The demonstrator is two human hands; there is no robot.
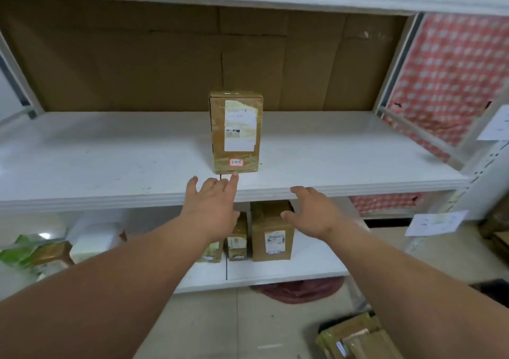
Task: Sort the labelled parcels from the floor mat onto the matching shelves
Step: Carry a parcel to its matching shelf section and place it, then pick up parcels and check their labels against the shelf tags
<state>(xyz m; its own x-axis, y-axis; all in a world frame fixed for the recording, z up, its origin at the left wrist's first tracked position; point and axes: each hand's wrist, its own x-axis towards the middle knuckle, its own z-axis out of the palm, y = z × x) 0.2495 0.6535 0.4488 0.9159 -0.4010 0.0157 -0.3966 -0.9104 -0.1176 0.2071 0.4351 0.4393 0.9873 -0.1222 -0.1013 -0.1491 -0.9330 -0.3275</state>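
Observation:
A tall brown cardboard parcel [236,132] stands upright on the white middle shelf [110,160], with a white shipping label and a small red-edged tag near its base. My left hand [213,209] is spread open just in front of it, one fingertip at the parcel's bottom edge. My right hand [314,215] hovers open to the right, in front of the shelf edge, holding nothing. On the lower shelf [289,267] stand a larger brown parcel [272,234] and two smaller ones [237,238].
Green and white bags [41,251] lie at the lower shelf's left. Paper signs [438,222] hang on the right upright. More brown parcels [355,339] lie on the floor at bottom right. A red checked cloth [454,77] hangs behind the rack.

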